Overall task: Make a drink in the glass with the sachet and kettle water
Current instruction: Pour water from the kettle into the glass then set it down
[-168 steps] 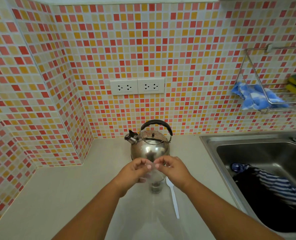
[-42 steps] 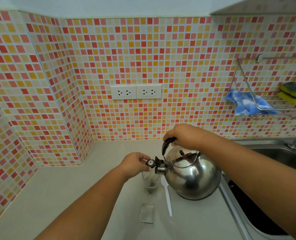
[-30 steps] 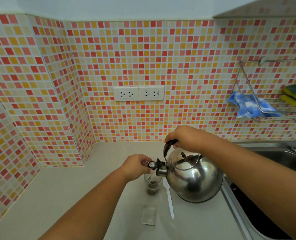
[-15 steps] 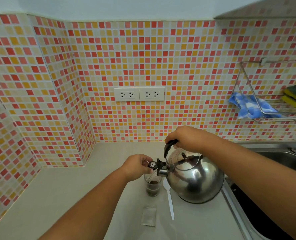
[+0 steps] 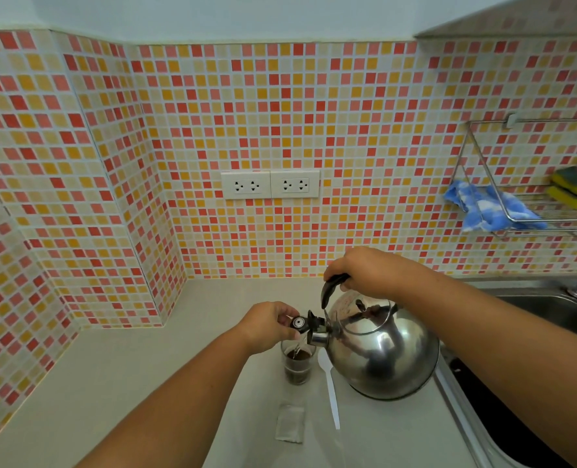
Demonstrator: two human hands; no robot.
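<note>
Two hands on the round stainless-steel kettle (image 5: 380,352): right hand (image 5: 369,273) wrapped around its black handle, left hand (image 5: 270,327) pinching the spout cap open. Spout sits directly over the clear glass (image 5: 297,364); stream looks thin, probably pouring. Empty sachet (image 5: 290,423) lies in front.

The right hand (image 5: 368,270) covers most of the kettle (image 5: 381,352) handle beneath its fingers, the left hand (image 5: 268,327) hides the glass (image 5: 297,366) rim nearest its fingers, and the sink (image 5: 530,309) runs off the right edge.
</note>
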